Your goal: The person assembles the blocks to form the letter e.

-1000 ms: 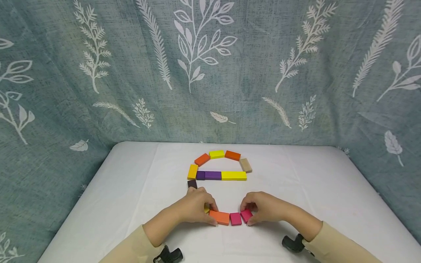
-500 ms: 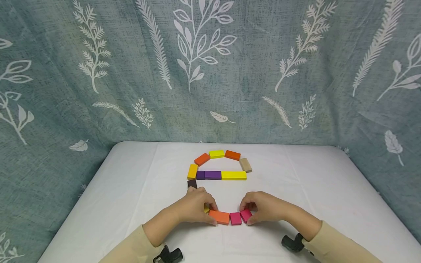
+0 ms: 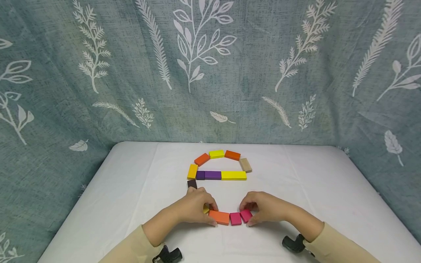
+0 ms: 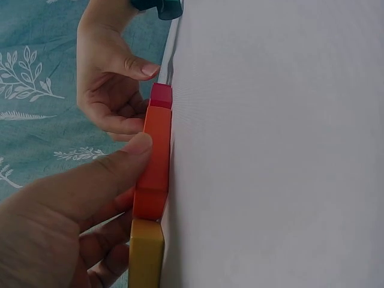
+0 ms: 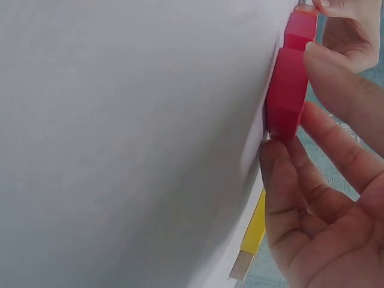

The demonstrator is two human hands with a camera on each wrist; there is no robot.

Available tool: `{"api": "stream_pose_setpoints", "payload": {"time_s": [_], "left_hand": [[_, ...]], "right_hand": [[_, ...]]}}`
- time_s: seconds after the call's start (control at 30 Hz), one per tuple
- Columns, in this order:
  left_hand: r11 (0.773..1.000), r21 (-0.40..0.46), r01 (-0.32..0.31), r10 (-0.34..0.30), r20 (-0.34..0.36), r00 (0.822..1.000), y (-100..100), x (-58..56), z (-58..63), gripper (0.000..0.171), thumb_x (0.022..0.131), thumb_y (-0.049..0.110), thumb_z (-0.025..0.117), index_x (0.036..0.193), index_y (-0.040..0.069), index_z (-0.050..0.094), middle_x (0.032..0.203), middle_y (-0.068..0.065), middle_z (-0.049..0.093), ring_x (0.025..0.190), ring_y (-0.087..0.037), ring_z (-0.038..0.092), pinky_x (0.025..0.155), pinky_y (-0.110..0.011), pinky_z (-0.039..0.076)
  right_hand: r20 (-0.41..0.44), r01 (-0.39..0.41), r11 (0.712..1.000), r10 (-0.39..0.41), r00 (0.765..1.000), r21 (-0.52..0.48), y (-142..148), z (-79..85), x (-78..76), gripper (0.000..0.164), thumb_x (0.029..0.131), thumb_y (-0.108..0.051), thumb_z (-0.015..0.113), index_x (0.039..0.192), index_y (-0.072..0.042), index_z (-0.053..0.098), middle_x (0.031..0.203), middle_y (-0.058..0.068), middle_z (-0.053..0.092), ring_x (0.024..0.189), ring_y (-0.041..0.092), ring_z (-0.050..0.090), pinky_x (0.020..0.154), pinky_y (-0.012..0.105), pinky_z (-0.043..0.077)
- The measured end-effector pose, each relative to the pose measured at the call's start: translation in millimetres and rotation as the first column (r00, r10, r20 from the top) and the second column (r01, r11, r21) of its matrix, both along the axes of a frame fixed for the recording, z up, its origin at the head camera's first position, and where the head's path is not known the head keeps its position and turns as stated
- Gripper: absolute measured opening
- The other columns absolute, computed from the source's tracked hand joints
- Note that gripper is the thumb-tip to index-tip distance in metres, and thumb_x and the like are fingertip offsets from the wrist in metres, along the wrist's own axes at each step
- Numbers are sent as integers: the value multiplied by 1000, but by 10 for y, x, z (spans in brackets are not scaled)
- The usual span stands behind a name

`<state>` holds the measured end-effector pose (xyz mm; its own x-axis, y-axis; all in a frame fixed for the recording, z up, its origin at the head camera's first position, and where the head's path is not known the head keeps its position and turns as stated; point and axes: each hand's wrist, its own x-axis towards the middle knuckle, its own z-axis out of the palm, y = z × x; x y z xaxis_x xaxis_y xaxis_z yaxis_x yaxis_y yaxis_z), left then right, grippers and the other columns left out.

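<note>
My left hand pinches an orange block between thumb and fingers, near the front of the table. Just left of that block, a yellow block is partly hidden by the hand in the head view. A square pink block lies flat at the orange block's right end. The last piece on the right is a tilted pink block, pinched by the thumb and fingers of my right hand. A dark brown block shows just beyond my left fingertips.
Behind the hands, a yellow-orange block, two orange ones, a yellow one and a beige one form an arch. Purple blocks and a long yellow block make a straight bar beneath it. A leaf-patterned cloth hangs behind the white table.
</note>
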<state>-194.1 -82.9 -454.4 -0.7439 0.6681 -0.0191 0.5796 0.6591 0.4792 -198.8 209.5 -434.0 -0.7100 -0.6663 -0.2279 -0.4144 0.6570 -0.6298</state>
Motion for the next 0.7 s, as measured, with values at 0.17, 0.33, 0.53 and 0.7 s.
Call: {"api": "stream_pose_setpoints", "payload": {"time_s": [0.17, 0.33, 0.53, 0.7], "left_hand": [[1000, 9, -2, 2, -4, 1000, -17, 4, -14, 29, 73, 52, 86, 92, 34, 74, 83, 26, 59, 90, -2, 45, 84, -37, 27], [1000, 24, -3, 4, -13, 1000, -38, 20, -5, 31, 74, 53, 85, 96, 34, 74, 85, 27, 59, 91, -1, 46, 86, -37, 27], [998, 62, -31, 35, -59, 998, -144, 31, 79, 29, 81, 43, 82, 103, 27, 76, 92, 22, 66, 98, -5, 47, 91, -42, 27], [991, 94, -99, 112, -152, 982, -294, 37, 177, 28, 85, 37, 80, 107, 21, 76, 100, 13, 71, 102, -11, 48, 88, -43, 27]], "right_hand": [[-13, 12, 1000, -12, 1000, -13, 31, 37, 19, 36, 76, -28, 89, 108, -24, 72, 104, -12, 62, 97, 14, 58, 89, 34, 51], [-50, 27, 999, -29, 998, -36, 113, 88, 28, 35, 79, -26, 86, 110, -20, 71, 106, -8, 64, 97, 17, 58, 88, 35, 50], [-119, 87, 994, -95, 988, -70, 305, 181, 13, 32, 85, -25, 81, 113, -13, 70, 106, -3, 66, 97, 21, 59, 86, 35, 51], [-199, 140, 984, -159, 967, -108, 511, 308, 14, 30, 89, -25, 77, 115, -10, 70, 109, 1, 66, 97, 24, 60, 85, 33, 52]]}}
